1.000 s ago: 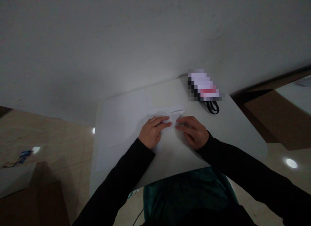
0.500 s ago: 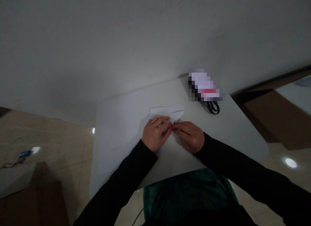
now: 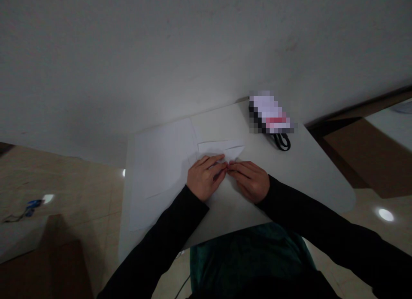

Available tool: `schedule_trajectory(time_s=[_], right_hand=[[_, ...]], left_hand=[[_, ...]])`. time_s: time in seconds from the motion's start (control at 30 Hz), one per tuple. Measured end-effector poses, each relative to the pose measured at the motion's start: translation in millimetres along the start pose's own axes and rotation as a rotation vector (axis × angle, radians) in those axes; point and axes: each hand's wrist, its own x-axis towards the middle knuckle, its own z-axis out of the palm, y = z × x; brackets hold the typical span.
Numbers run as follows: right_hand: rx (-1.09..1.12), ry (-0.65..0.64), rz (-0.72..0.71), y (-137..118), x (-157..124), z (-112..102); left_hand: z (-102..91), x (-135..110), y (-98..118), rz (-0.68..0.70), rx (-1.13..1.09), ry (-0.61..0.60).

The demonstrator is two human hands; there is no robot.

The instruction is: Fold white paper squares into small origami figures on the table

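One pale wall (image 3: 177, 54) fills the upper part of the view. Below it stands a white table (image 3: 305, 174) with rounded corners, its far edge close to the wall. Dark green cloth (image 3: 244, 247) shows under the table's near edge. White sheets (image 3: 161, 161) lie flat on the table's left part, their near portion partly covered by the left sleeve (image 3: 154, 243). Brown cardboard (image 3: 370, 157) sits beyond the table's right edge.

The left hand (image 3: 206, 176) rests over a folded white paper (image 3: 235, 153), thumb and forefinger closed on its near edge. The right hand (image 3: 251, 181) meets it there, fingertips touching the left's and pinched on the same edge. The folded paper lies near the table's middle, just beside the sheets, tapering to the right. A blurred-out object (image 3: 270, 112) lies farther back to the right, its black strap (image 3: 283, 142) looped toward the person.
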Motion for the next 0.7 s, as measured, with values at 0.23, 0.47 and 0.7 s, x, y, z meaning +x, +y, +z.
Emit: schedule_trajectory(time_s=[0.23, 0.47, 0.7], right_hand=[[-0.016, -0.017, 0.001, 0.4, 0.8, -1.4], [-0.009, -0.026, 0.008, 1.7, 1.4, -1.0], [0.017, -0.036, -0.004, 4.0, -1.3, -1.3]], left_hand=[[0.4, 0.3, 0.7, 0.001, 0.016, 0.003], [-0.6, 0.6, 3.8, -0.015, 0.068, -0.010], [-0.7, -0.4, 3.2, -0.027, 0.063, -0.009]])
